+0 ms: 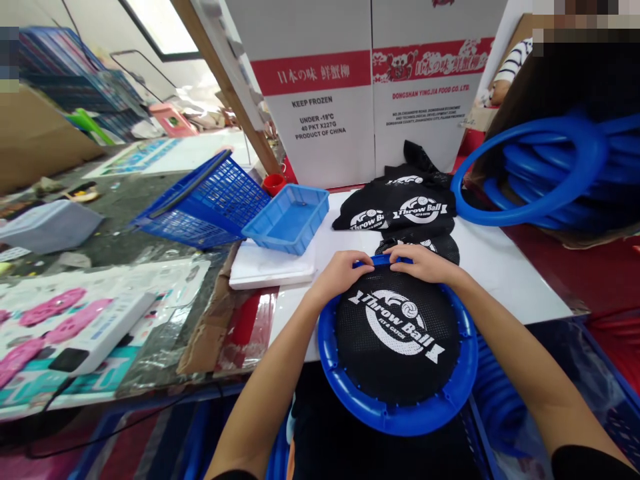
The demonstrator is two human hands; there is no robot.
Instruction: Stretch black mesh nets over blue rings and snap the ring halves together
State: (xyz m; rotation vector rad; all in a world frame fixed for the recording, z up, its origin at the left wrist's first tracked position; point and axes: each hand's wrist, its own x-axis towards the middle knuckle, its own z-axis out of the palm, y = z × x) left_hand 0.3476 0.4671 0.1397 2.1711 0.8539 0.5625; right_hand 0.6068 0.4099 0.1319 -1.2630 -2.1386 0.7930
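Blue hoop (400, 420) near black fabric (395, 200), tray (286, 220)

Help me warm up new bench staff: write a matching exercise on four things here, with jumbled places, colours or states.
Things
1. Throw Ball disc
2. Loose black mesh pieces
3. Shallow tray
4. Lattice-sided basket

Places, colours, states
A. Light blue
B. Darker blue, with a dark handle
C. Far rim gripped by left hand and right hand
D. Piled in front of the white carton

Right pairs: 1-C, 2-D, 3-A, 4-B
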